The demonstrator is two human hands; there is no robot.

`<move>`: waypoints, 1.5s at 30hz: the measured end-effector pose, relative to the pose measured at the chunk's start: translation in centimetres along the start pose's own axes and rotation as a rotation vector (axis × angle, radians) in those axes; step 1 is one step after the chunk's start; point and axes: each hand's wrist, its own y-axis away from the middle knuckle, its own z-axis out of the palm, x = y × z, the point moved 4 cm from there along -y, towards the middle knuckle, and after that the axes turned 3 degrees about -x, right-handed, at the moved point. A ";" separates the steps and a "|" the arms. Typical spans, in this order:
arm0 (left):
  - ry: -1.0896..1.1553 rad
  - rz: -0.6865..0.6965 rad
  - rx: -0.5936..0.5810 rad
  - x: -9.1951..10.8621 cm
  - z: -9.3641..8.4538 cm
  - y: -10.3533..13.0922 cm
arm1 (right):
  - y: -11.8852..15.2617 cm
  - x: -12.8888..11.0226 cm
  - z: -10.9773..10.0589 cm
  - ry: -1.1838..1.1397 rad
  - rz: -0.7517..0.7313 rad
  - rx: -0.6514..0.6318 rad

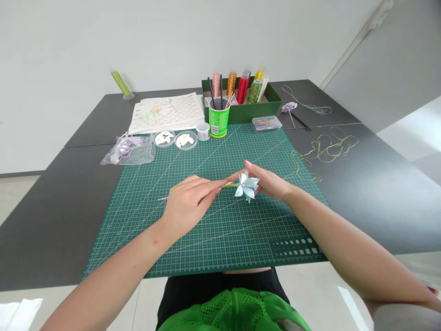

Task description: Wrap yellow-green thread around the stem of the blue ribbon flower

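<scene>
A pale blue flower [246, 185] hangs above the green cutting mat [223, 239], its thin stem pointing left. My left hand [193, 197] is closed, thumb and fingers pinched on the yellow-green stem; a thin stick end pokes out at its left side. Behind the flower, my right hand [267, 180] has its thumb raised and its index finger stretched left towards the stem. The other right fingers are partly hidden by the petals. Yellow-green thread [303, 158] runs from near my right hand across the mat's right edge in loose loops.
At the back stand a green box [244, 111] of thread spools, a green cup [218, 122] with sticks, and a clear case [266, 123]. Paper sheets [165, 112], white-piece dishes [186, 140] and a plastic bag [129, 151] lie back left. A purple flower [289, 107] lies back right.
</scene>
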 end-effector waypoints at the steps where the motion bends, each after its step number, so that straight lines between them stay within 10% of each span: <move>1: 0.070 -0.073 -0.006 -0.3 -0.1 -0.1 | -0.1 0.2 0.0 -0.104 0.015 -0.005; 7: 0.571 -0.481 0.050 -3.1 -0.1 -0.3 | -0.2 0.7 -2.6 -0.233 0.040 0.324; 14: 0.738 -0.630 0.126 -4.5 0.4 0.0 | 1.5 -1.0 -4.0 1.002 0.182 0.886; 17: 0.765 -0.624 0.087 -4.2 0.9 0.1 | 1.0 -1.5 -1.6 1.018 -0.061 0.737; 22: 0.786 -0.605 0.035 -3.7 1.9 0.2 | -0.8 -1.2 2.6 0.310 -0.342 0.380; 29: 0.820 -0.570 0.025 -3.0 2.8 0.2 | -1.8 -0.5 4.3 -0.412 -0.192 0.435; 45: 0.924 -0.663 0.012 -2.5 3.3 0.5 | -1.7 -0.8 4.2 -0.478 -0.201 0.479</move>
